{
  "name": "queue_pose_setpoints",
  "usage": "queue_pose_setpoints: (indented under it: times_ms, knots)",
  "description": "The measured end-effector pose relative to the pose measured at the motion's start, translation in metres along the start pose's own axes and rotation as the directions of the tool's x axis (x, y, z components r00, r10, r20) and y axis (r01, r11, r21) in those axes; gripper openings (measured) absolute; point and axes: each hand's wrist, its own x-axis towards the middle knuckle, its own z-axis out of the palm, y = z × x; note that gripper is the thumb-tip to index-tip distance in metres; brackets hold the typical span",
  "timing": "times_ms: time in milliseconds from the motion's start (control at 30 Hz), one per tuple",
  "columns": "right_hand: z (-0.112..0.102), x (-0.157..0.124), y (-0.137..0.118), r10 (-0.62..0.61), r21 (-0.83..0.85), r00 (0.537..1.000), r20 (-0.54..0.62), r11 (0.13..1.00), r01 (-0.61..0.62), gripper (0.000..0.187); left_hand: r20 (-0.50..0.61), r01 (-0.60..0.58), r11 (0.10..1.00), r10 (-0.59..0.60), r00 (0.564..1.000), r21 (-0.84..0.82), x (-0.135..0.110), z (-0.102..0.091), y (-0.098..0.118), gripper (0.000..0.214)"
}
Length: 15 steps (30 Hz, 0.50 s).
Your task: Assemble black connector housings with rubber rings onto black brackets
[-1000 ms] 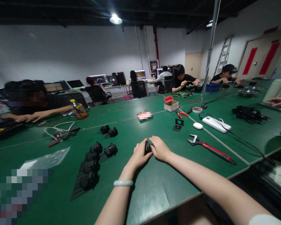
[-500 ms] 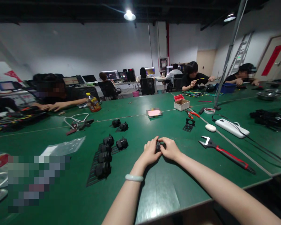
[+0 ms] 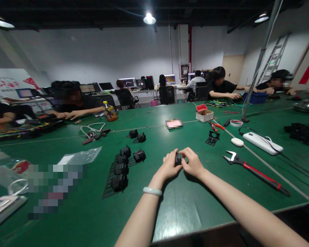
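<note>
Between my two hands, low over the green table [image 3: 175,206], is a small black part [image 3: 178,159], mostly covered by fingers; its exact kind does not show. My left hand [image 3: 169,165] grips it from the left side, fingers curled round it. From the right, my right hand [image 3: 192,162] pinches its edge between thumb and fingers. Left of my hands stand several black round-bodied parts on slotted plates [image 3: 119,173], with another such part [image 3: 139,155] nearer to me. A black bracket with a round hole [image 3: 213,138] lies to the right, beyond my right hand.
An adjustable wrench [image 3: 256,172] with red-black handles lies right, near a white power bank [image 3: 262,143] with a cable. Pliers [image 3: 216,126], a small box [image 3: 204,115] and tape roll [image 3: 236,122] are farther back. Left are plastic bags and a bottle [image 3: 110,112]. Co-workers sit across.
The whole view has shifted, so things appear farther right. My hands stay around the black part, with the right fingers slightly moved. A co-worker at back right has lowered the hands.
</note>
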Motion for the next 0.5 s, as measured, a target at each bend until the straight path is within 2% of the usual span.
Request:
queue_pose_setpoints:
  times_ms: [67, 233, 500]
  knots:
    - [0.003, 0.001, 0.002, 0.051, -0.036, 0.998, -0.022, 0.998, -0.052, 0.037, -0.002, -0.009, 1.000, 0.009, 1.000, 0.002, -0.001, 0.000, 0.000, 0.065]
    - [0.012, 0.000, 0.005, 0.103, -0.122, 0.987, 0.124, 0.989, -0.088, 0.046, 0.003, 0.021, 1.000, -0.021, 1.000, 0.011, -0.001, 0.002, -0.001, 0.063]
    - [-0.002, -0.004, -0.004, 0.084, -0.196, 0.996, 0.008, 0.977, -0.081, 0.019, -0.017, 0.034, 0.999, -0.034, 0.999, 0.002, -0.001, 0.004, -0.001, 0.066]
